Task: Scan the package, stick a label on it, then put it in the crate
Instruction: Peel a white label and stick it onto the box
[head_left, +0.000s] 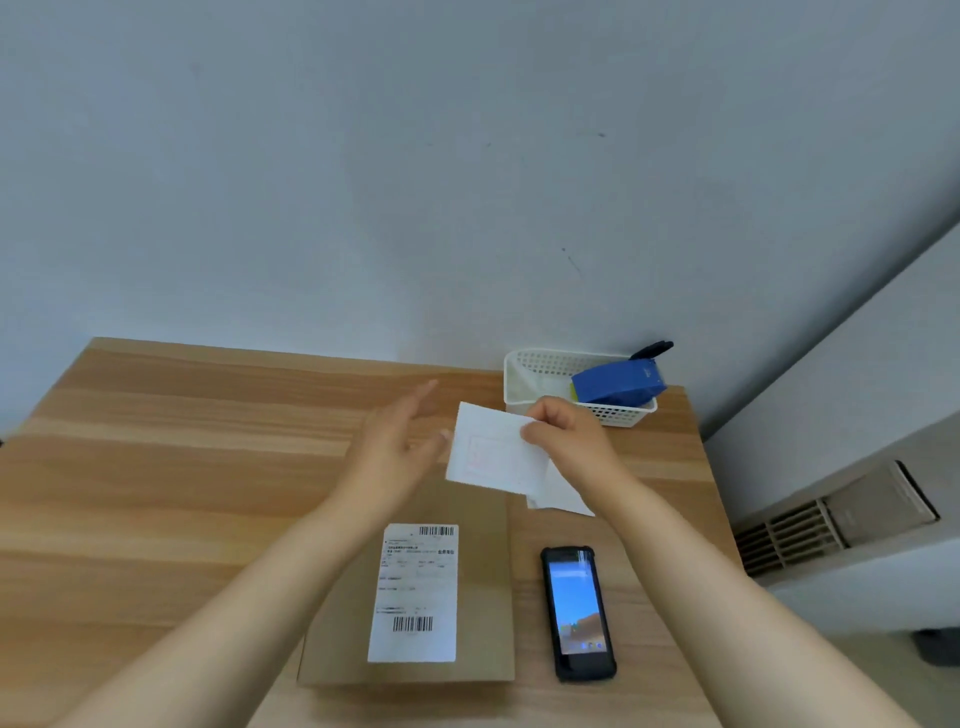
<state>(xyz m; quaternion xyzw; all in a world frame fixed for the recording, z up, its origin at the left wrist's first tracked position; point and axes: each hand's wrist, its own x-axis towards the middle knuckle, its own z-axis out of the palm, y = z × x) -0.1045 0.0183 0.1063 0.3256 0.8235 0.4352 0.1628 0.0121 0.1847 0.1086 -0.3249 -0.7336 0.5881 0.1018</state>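
Note:
A flat brown cardboard package (483, 582) lies on the wooden table (182, 467) near the front edge, with a white shipping label (415, 592) bearing barcodes on its top. My right hand (566, 431) pinches a white label sheet (493, 452) by its upper right corner, above the package's far end. My left hand (400, 441) is open, fingers spread, just left of the sheet and touching its left edge. A black handheld scanner (576, 613) with a lit screen lies to the right of the package. The white crate (550, 379) stands at the back right.
A blue packet (618, 384) lies in the white crate, with a black object (654, 349) sticking up behind it. More white sheets (561, 496) lie on the table under my right hand. A wall vent (831, 519) is off the table's right edge.

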